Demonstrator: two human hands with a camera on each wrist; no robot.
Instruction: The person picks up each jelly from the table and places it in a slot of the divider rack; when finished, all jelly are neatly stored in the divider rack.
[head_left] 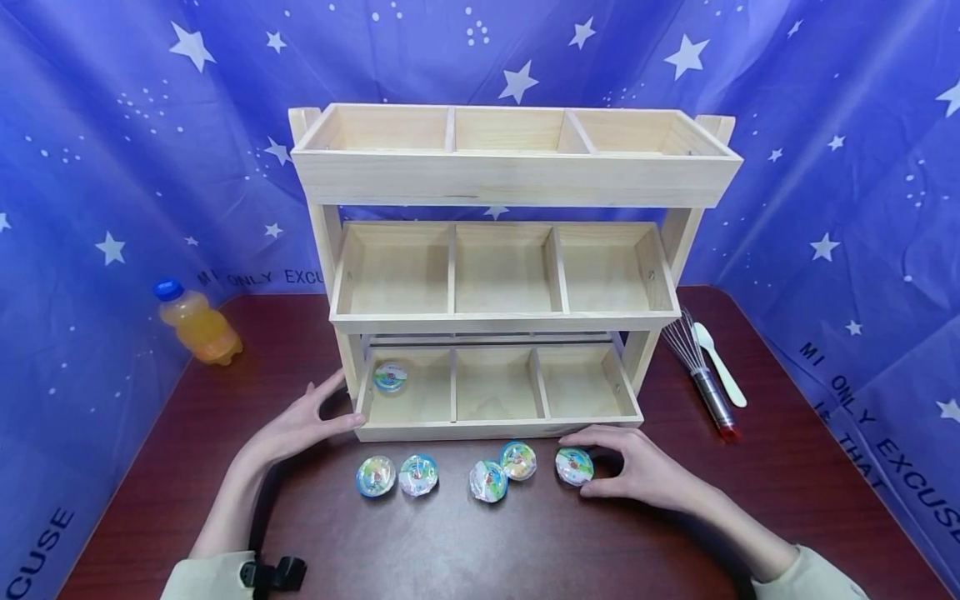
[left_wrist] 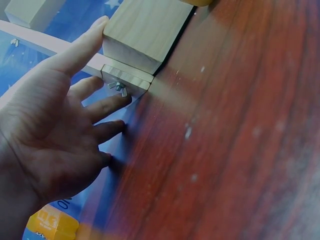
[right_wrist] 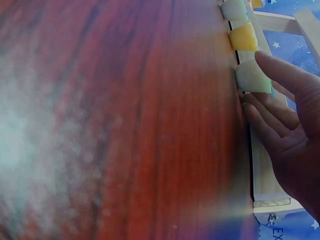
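My right hand spreads its thumb and fingers around a small foil-lidded jelly cup standing on the table. In the right wrist view, this pale cup lies between the thumb and fingers, with a slight gap visible. My left hand is at the lower left of a wooden three-tier shelf, its thumb at the bottom tray's front corner and its other fingers spread along the side. Left of the right hand stand more cups: a pair and another pair. One cup sits in the bottom tray's left compartment.
An orange drink bottle with a blue cap stands at the left. Right of the shelf lie a whisk and a white spoon-like utensil. Blue star-patterned cloth surrounds the dark red table.
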